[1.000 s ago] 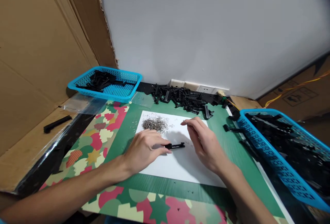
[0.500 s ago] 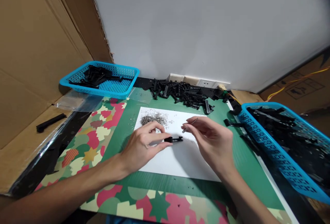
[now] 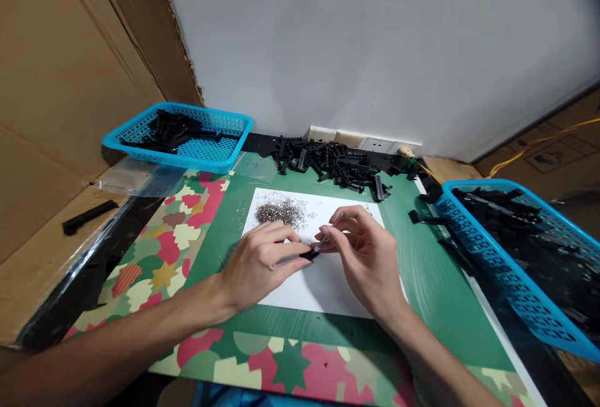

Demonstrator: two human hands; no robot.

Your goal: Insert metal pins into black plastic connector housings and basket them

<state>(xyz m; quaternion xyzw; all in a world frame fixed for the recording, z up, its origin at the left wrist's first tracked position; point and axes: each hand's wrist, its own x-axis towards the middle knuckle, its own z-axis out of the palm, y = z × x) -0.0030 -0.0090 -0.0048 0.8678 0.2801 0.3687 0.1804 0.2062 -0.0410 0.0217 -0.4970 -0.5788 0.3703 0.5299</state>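
Between the thumb and fingers of my left hand (image 3: 265,263) is a small black plastic part (image 3: 309,256), mostly covered by the fingers. My right hand (image 3: 363,254) pinches a thin metal tool that looks like tweezers (image 3: 338,219). Its tip meets the black part, or lies just over it; I cannot tell which. Both hands are above a white sheet of paper (image 3: 300,291). A heap of tiny metal springs or clips (image 3: 279,212) is spread on the sheet, beyond my left hand.
Many loose black parts (image 3: 332,163) are piled by the wall. A blue basket (image 3: 201,160) of black parts stands at the back left, another blue basket (image 3: 515,291) at the right. One black part (image 3: 89,216) lies on cardboard at left. Power sockets (image 3: 375,144) line the wall.
My right hand has come left and the tool tip has reached the black part. My left hand keeps its hold in nearly the same place. The view has shifted slightly.
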